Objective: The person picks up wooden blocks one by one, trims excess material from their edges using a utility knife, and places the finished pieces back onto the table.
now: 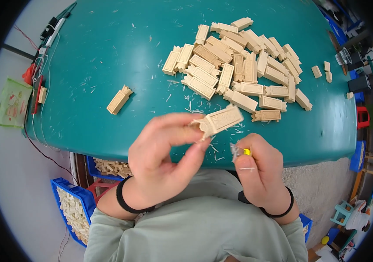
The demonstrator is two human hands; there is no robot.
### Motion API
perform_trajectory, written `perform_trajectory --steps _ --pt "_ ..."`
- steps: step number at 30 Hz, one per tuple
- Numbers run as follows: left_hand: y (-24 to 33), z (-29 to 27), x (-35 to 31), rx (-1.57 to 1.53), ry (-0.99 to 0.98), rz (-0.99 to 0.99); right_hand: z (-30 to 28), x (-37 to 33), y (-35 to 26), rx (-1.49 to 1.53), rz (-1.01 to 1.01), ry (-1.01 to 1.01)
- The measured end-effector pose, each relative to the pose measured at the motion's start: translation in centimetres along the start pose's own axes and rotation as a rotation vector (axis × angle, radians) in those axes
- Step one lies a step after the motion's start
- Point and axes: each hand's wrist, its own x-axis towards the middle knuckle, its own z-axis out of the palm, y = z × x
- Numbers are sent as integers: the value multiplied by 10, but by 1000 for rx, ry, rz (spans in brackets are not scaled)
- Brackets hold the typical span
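Note:
My left hand [164,153] pinches a carved wooden block [225,120] between thumb and fingertips, above the near part of the table. The block is pale, with a recessed panel on its face and a notched end towards my fingers. Close by on the right, my right hand [259,170] is closed round a small yellow tool with a grey tip [247,152]. Most of that tool is hidden in the fist, and its tip is apart from the block. A thin pale shaving lies across the right thumb.
Many similar blocks [204,75] lie heaped on the green table [108,48]. A single block [119,100] lies at the left, among scattered shavings. Small wooden pieces [317,72] lie at the right. Blue crates [75,209] of wooden pieces stand below; a power strip [55,32] runs along the left edge.

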Motion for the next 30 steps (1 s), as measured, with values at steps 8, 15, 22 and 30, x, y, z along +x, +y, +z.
perform_trajectory --steps 8,15,22,30 --pt "-52 -61 39 408 -514 -609 -10 -13 15 152 171 53" --pt "-53 -40 57 762 -458 53 -12 -10 19 171 177 54" --pt "-48 8 53 644 -612 212 -17 -15 22 186 174 81" --pt "-53 0 45 636 -592 146 -15 -13 18 235 163 55"
